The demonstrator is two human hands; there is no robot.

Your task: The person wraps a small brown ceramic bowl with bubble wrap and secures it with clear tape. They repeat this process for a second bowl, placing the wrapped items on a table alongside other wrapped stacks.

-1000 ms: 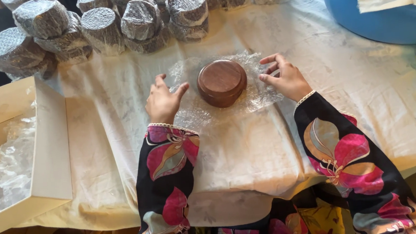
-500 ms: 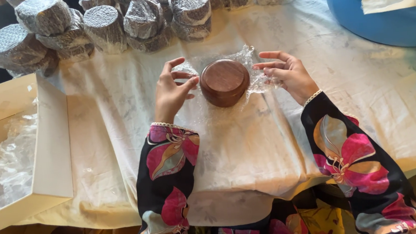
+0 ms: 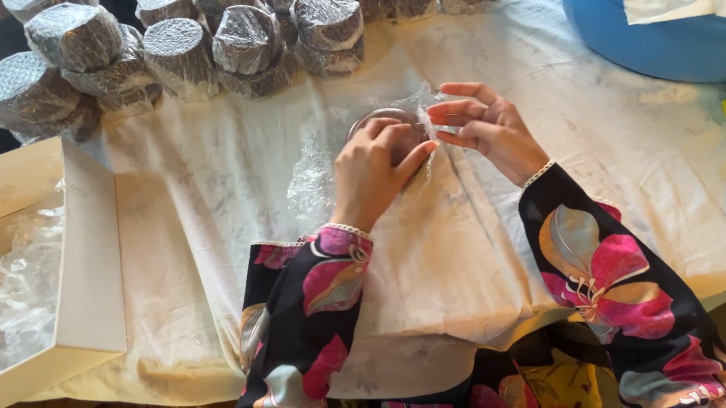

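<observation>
- Landmark: round brown wooden bowl [image 3: 392, 128], resting on a sheet of clear plastic film [image 3: 314, 182] at the middle of the cloth-covered worktop [image 3: 211, 242].
- Left hand [image 3: 373, 173] lies over the bowl's near side, fingers curled down on the film-covered top; closed loosely around it, not a full fist.
- Right hand [image 3: 487, 129] sits just right of the bowl, thumb and forefinger pinching a gathered edge of the film; the other fingers are spread.
- Most of the bowl is hidden beneath the left hand; only its far rim shows.
- Risk (judgement): the film looks thin; a hard pull from the pinch could tear it or slip it off the rim, leaving wood bare.
- Risk (judgement): loose film left of the bowl may crease or cling to itself.
- Beyond the bowl: a heap of round foil-wrapped bundles [image 3: 238, 41], near; a wide sweep could topple one.
- Far right of the bowl: blue plastic tub [image 3: 652, 34], well apart.
- Left of the bowl: open cream cardboard box [image 3: 82, 252] holding more film, well apart.
- Open cloth lies between bowl and near worktop edge.
</observation>
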